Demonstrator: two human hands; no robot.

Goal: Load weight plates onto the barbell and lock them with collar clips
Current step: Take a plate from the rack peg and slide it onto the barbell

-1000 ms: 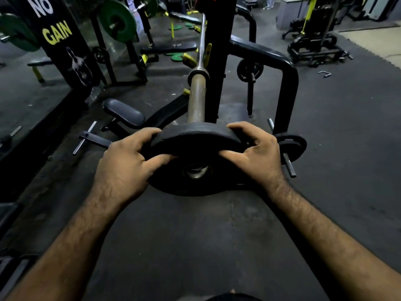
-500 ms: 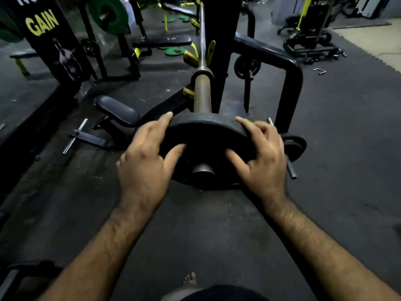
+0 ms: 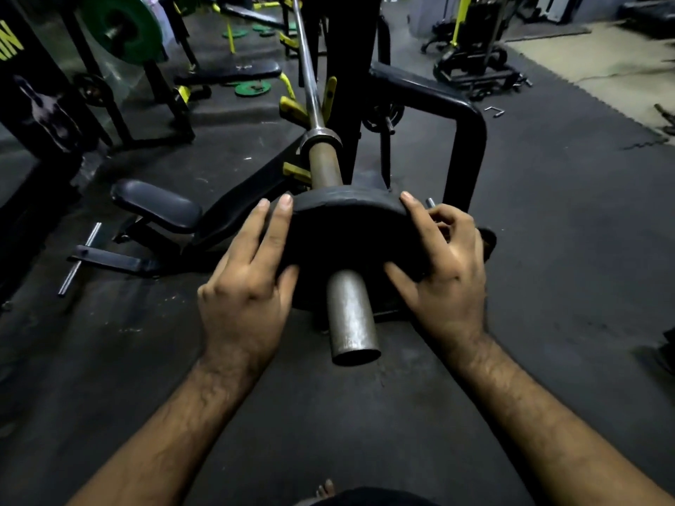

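Note:
A black weight plate (image 3: 343, 228) sits on the barbell sleeve (image 3: 351, 315), whose open metal end pokes toward me through the plate's hole. The sleeve's far part (image 3: 324, 166) runs up to its collar and the thin bar beyond, resting on a black rack. My left hand (image 3: 248, 283) presses flat on the plate's left face, fingers spread over its rim. My right hand (image 3: 443, 272) rests on the plate's right side, thumb on the face, fingers curled at the rim. No collar clip is in view.
A black bench seat (image 3: 157, 206) lies left of the bar. A black safety arm (image 3: 464, 140) bends down at right, with a small plate (image 3: 489, 239) behind my right hand. Green plates (image 3: 124, 27) hang on a far-left rack. Dark rubber flooring surrounds everything.
The plate has slid farther along the sleeve away from me, so much more of the sleeve's end now sticks out. My hands went from gripping the rim to pressing on the face.

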